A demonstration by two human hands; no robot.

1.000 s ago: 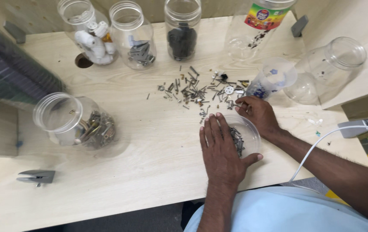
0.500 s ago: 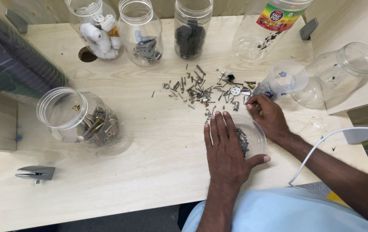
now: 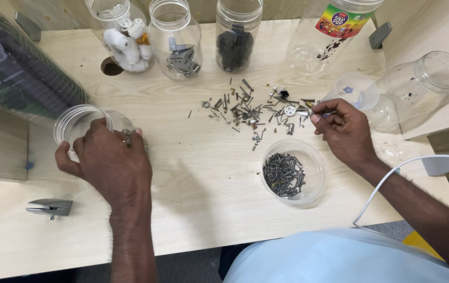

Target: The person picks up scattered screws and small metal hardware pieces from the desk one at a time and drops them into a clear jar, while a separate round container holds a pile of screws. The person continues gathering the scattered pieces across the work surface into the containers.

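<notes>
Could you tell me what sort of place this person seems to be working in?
Probably a small workshop or hardware-sorting bench: a light wooden table carries a scatter of loose screws, a clear tub of screws and a row of clear plastic jars holding small parts.

**Bright, even light over the bench**

Soft light falls from overhead onto the pale wooden table (image 3: 203, 173), casting faint shadows beside the left hand (image 3: 111, 162) and right hand (image 3: 345, 133). Mild glare glints off the clear jars (image 3: 174, 36). Focus is sharp; edges bow slightly.
</notes>
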